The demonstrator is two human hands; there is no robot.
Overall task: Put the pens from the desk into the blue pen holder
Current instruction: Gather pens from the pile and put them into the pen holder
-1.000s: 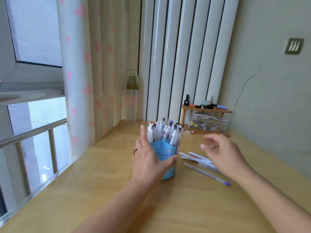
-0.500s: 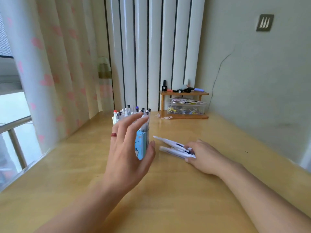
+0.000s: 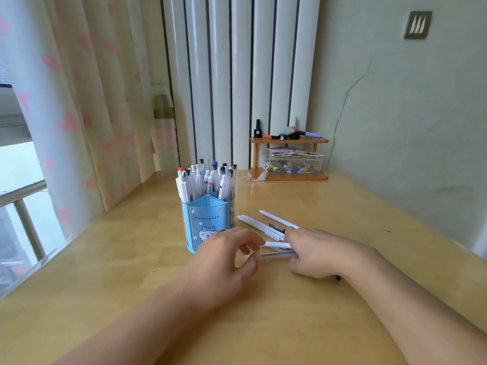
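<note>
- Pens (image 3: 266,226) lie in a loose bunch on the wooden surface (image 3: 303,325), just right of the blue pen holder (image 3: 208,225).
- Right hand (image 3: 320,252) rests over the near ends of the bunch, its fingers curled round some pens.
- Left hand (image 3: 224,262) is beside it, fingers loosely bent, holding nothing.
- Blue pen holder stands upright, full of pens.
- Small wooden shelf (image 3: 290,140) is at the far wall.
</note>
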